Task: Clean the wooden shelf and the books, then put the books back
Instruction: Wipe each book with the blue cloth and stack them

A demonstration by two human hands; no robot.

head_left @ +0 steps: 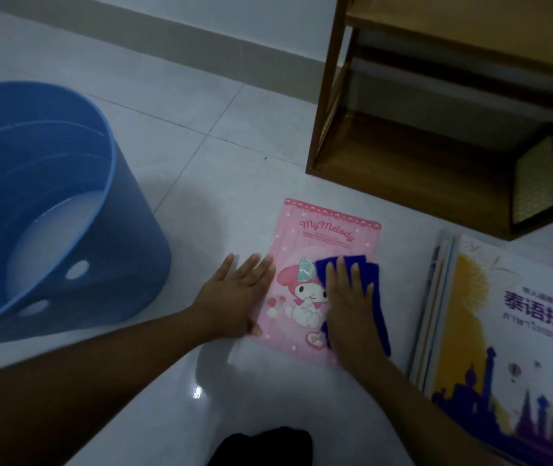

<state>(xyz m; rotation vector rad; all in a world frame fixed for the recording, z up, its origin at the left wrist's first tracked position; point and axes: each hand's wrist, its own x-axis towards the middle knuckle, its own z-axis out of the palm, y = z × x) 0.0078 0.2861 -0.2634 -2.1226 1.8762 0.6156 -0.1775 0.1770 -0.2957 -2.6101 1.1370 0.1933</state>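
The pink book [297, 307] lies cover up on the floor [201, 163], ready for wiping. The right hand [349, 311] presses a blue cloth [374, 274] onto it with straight fingers. The left hand [231, 294], flat and open, steadies the book's left edge. More books [503, 331] wait stacked just beside it, the wooden shelf [436, 146] stands beyond, and a bucket [66, 183] of water sits at left, likely for rinsing.

Floor [181, 136]: glossy pale tiles, with thin grout lines [201, 142] crossing at 11 o'clock. Wall [234, 15]: plain and light, at 12 o'clock, with a grey skirting band [154, 42] along its base. Wooden shelf [419, 176]: open frame on the floor at 2 o'clock. Lighting: dim, with one small glare spot [197, 391] at 6 o'clock.
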